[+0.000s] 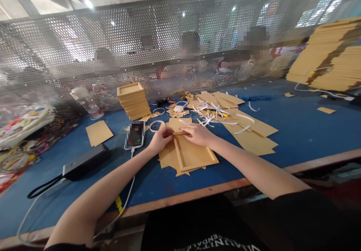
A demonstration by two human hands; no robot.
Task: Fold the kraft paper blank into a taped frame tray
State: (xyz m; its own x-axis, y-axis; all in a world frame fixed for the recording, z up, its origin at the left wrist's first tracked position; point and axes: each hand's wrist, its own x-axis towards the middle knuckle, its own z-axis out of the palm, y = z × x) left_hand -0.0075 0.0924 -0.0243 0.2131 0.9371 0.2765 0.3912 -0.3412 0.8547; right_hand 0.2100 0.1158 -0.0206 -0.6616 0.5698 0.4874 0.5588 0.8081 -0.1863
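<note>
A shallow brown cardboard tray (194, 156) lies on the blue table (296, 130), on top of a flat cut cardboard sheet (166, 157). Both hands meet at the tray's far edge. My left hand (160, 138) pinches the far left corner of the tray wall, fingers closed on it. Pressed down on the far wall, my right hand (199, 133) has its fingers curled over the folded flap.
A stack of finished trays (133, 101) stands behind. A phone (135, 134) with a white cable and a dark power bank (86, 162) lie to the left. Flat cardboard sheets (251, 130) and white paper strips (214, 115) cover the right. A tall cardboard stack (329, 55) and mesh screen (158, 47) stand behind.
</note>
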